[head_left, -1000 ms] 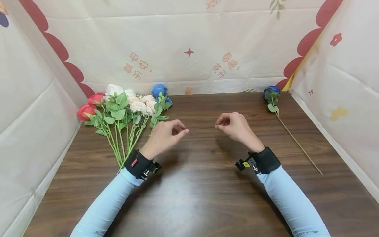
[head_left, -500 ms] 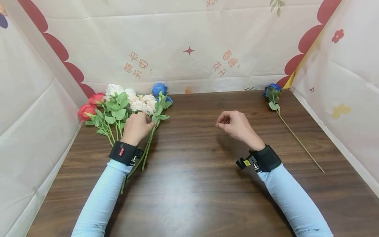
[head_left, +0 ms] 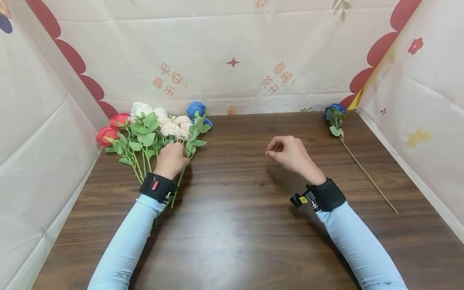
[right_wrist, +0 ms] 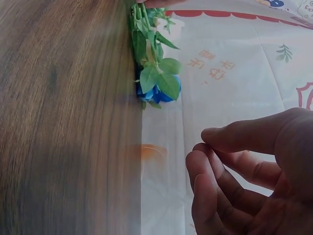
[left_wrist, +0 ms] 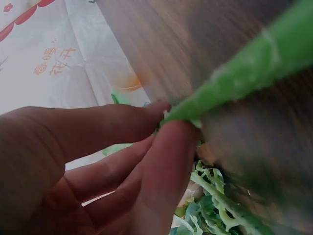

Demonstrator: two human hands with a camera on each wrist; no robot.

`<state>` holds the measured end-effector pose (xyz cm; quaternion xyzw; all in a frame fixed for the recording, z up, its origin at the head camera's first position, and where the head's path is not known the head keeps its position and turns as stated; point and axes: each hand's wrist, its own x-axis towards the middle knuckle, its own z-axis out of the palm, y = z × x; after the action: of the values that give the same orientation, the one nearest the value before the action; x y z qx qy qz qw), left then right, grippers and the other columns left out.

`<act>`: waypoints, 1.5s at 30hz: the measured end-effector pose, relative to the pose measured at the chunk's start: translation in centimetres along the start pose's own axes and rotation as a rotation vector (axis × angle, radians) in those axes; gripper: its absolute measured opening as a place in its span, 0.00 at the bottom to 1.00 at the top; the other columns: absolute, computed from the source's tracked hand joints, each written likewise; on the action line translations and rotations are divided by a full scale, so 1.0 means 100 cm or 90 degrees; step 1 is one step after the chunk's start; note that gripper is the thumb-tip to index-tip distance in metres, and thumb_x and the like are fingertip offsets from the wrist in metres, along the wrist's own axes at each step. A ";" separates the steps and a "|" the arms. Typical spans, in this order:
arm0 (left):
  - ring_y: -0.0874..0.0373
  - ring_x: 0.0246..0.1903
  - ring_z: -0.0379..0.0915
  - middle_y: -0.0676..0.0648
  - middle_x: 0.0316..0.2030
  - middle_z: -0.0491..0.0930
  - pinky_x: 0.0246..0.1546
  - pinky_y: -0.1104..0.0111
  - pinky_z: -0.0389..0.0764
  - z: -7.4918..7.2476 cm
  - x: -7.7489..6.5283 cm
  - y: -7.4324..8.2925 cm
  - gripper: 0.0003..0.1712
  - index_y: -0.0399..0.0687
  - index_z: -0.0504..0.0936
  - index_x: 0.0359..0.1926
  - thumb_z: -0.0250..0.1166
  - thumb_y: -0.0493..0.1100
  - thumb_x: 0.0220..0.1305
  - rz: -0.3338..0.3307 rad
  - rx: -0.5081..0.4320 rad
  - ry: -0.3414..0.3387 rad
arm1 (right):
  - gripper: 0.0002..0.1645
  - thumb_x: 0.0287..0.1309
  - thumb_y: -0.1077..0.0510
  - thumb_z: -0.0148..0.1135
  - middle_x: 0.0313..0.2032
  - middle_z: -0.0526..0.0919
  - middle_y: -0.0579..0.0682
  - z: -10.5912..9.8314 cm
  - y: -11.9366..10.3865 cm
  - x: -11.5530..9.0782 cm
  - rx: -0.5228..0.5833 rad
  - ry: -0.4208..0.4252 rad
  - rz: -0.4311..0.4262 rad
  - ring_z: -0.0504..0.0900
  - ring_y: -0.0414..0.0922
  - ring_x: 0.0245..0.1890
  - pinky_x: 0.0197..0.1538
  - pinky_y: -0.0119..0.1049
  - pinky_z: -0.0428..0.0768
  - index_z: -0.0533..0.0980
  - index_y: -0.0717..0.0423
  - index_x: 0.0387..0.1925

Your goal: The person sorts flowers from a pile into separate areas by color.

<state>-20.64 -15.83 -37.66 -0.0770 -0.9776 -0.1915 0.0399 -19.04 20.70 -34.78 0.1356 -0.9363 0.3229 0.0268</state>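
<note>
My left hand [head_left: 172,160] is at the right side of a bunch of artificial flowers on the left of the table. Between thumb and forefinger it pinches a green flower stem [left_wrist: 244,73], seen close up in the left wrist view. Just beyond the hand are blue roses [head_left: 196,109] with green leaves, pale pink flowers [head_left: 174,129], white roses [head_left: 141,109] and red roses [head_left: 106,136]. My right hand [head_left: 290,155] hovers over the middle right of the table, fingers loosely curled, holding nothing. A single blue rose [head_left: 334,112] with a long thin stem lies to its right.
The brown wooden table [head_left: 235,225] is enclosed by white printed cloth [head_left: 232,40] at the back and both sides. The flower stems point toward the front of the table, partly under my left forearm.
My left hand has moved left from beside the bunch onto its right-hand stems, then slightly down and right, and now pinches a stem. The right hand has hardly moved.
</note>
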 end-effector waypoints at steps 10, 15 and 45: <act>0.53 0.18 0.57 0.55 0.12 0.50 0.19 0.64 0.60 0.000 -0.002 0.001 0.27 0.55 0.59 0.06 0.64 0.31 0.47 0.005 -0.003 0.024 | 0.03 0.64 0.58 0.69 0.31 0.87 0.52 0.001 0.002 0.001 0.002 0.002 -0.002 0.82 0.47 0.30 0.35 0.38 0.76 0.86 0.52 0.34; 0.55 0.15 0.53 0.56 0.10 0.49 0.17 0.64 0.57 -0.003 -0.004 0.004 0.25 0.55 0.57 0.06 0.59 0.28 0.43 0.013 -0.001 0.050 | 0.03 0.64 0.58 0.69 0.31 0.87 0.52 0.001 0.001 0.001 0.004 0.002 -0.007 0.82 0.46 0.30 0.35 0.38 0.75 0.86 0.52 0.34; 0.51 0.24 0.87 0.42 0.33 0.91 0.30 0.63 0.83 -0.026 -0.016 0.050 0.09 0.40 0.90 0.39 0.72 0.42 0.65 0.034 -0.189 0.032 | 0.03 0.65 0.58 0.68 0.32 0.87 0.52 0.001 -0.003 -0.001 0.009 -0.017 -0.004 0.81 0.47 0.31 0.36 0.38 0.75 0.85 0.53 0.35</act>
<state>-18.09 -12.48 -33.57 -0.1036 -0.9349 -0.3344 0.0576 -18.88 20.47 -34.68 0.1432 -0.9338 0.3276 0.0141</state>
